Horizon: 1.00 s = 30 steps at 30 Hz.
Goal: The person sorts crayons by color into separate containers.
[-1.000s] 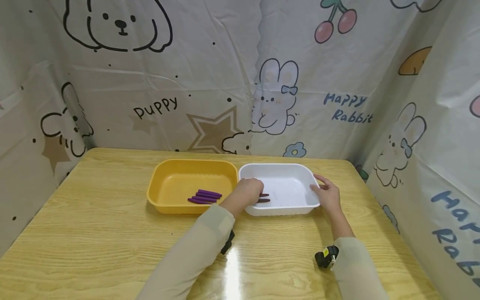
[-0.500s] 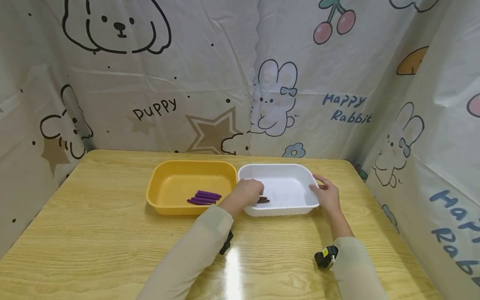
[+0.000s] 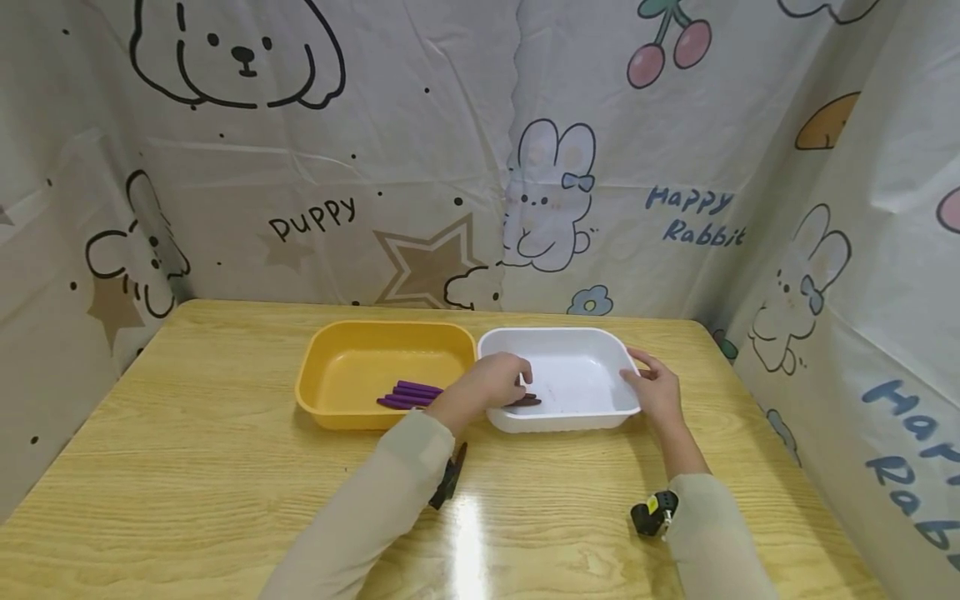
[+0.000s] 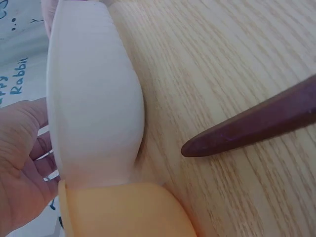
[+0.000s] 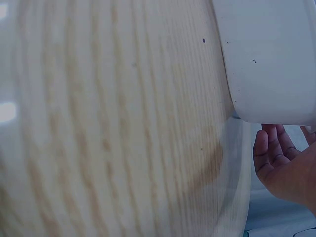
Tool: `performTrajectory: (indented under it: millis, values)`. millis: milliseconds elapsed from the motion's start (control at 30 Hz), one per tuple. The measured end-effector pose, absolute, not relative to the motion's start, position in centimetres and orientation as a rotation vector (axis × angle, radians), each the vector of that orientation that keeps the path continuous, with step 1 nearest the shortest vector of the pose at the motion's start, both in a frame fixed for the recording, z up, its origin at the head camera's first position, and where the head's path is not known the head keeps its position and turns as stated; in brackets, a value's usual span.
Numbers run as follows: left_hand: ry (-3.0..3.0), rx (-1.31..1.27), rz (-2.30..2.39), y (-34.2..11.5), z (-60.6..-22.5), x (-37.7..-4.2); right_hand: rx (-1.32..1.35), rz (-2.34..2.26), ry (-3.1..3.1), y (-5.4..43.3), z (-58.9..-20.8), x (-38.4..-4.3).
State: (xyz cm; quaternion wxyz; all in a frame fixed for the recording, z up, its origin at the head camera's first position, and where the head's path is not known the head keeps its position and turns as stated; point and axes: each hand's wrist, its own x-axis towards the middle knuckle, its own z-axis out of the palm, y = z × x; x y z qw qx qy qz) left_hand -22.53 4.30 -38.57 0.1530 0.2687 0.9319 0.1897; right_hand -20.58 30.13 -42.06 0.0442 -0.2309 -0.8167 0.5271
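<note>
My left hand [image 3: 491, 382] is over the left end of the white basin [image 3: 577, 411], fingers bent downward, thumb and forefinger slightly apart. Dark brown crayon-like sticks [image 3: 528, 402] lie in the basin just under it, partly hidden by the hand. In the left wrist view the left hand [image 4: 19, 163] reaches behind the basin rim, which hides its fingertips. My right hand [image 3: 656, 387] grips the basin's right rim, thumb inside and fingers outside. Several purple sticks [image 3: 405, 396] lie in the yellow basin [image 3: 341, 418], partly behind the left forearm.
A dark, pointed brown stick [image 4: 247, 131] appears near the left wrist camera; whether it touches the table [image 3: 225, 475] cannot be told. Both basins stand side by side near the table's back edge. A printed cloth [image 3: 420, 142] hangs behind and at both sides.
My left hand has risen slightly and shifted left, its thumb and forefinger parting. The brown sticks' ends have drawn closer together. The right hand stays on the rim.
</note>
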Motion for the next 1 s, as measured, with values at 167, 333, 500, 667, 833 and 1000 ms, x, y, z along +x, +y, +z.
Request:
performTrajectory:
  millis: [167, 333, 500, 667, 833, 1000]
  values:
    - [2.656, 0.784, 0.635, 3.7, -38.1, -22.2, -0.690, 1.597, -2.510, 30.2, -42.0, -20.6]
    - [2.651, 0.805, 0.726, 2.9, -37.5, -21.9, -0.678, 1.597, -2.518, 30.1, -41.9, -20.6]
    - [2.653, 0.879, 0.775, 2.2, -37.0, -21.5, -0.668, 1.610, -2.513, 30.1, -41.9, -20.6]
    - [2.654, 0.958, 0.806, 1.3, -36.9, -20.8, -0.663, 1.620, -2.511, 30.1, -41.9, -20.6]
    - [2.678, 1.031, 0.799, 0.3, -36.6, -19.8, -0.666, 1.618, -2.513, 30.2, -41.9, -20.5]
    - [2.726, 1.111, 0.737, -0.5, -36.4, -18.9, -0.687, 1.614, -2.513, 30.1, -41.9, -20.6]
